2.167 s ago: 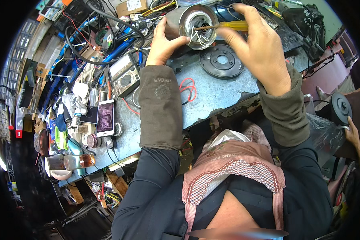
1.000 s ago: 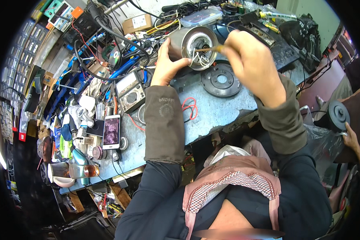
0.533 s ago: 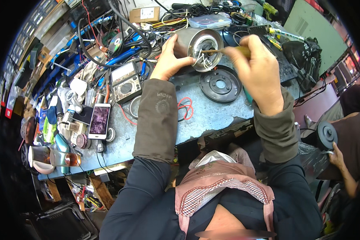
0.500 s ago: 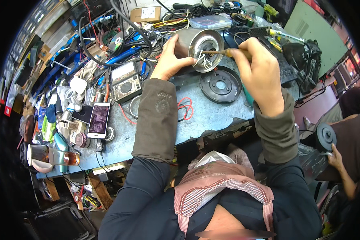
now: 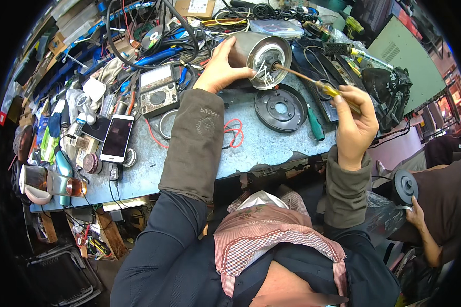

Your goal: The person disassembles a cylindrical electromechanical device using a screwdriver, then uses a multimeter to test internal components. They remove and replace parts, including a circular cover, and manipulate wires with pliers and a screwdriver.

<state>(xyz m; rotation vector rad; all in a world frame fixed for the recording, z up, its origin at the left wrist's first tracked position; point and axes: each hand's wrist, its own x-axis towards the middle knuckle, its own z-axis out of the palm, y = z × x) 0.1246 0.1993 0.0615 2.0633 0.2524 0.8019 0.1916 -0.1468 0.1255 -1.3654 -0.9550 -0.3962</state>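
My left hand [image 5: 221, 70] grips a dull metal kettle body [image 5: 245, 47] lying on its side, its round underside turned toward me. White wires [image 5: 264, 74] hang loose inside that underside, around a dark central fitting. My right hand [image 5: 354, 123] holds a long screwdriver [image 5: 303, 77] by its yellow handle. Its tip points into the kettle's underside and appears to meet the central fitting. Just below the kettle lies a round black plastic base [image 5: 283, 108] with a hole in its middle. Beside it is a green-handled screwdriver [image 5: 315, 124].
An analog multimeter [image 5: 159, 95], a white phone [image 5: 118, 138] and a glass mug [image 5: 69, 185] stand left on the blue bench [image 5: 261, 157]. A red lead [image 5: 235, 134] lies in front. Cables and tools crowd the back. At right, another person's hand [image 5: 416, 211] holds a round grey disc.
My right hand has drawn back rightward and down, baring more of the screwdriver shaft. The tip has shifted from near the white wires to the central fitting. My left hand keeps its hold.
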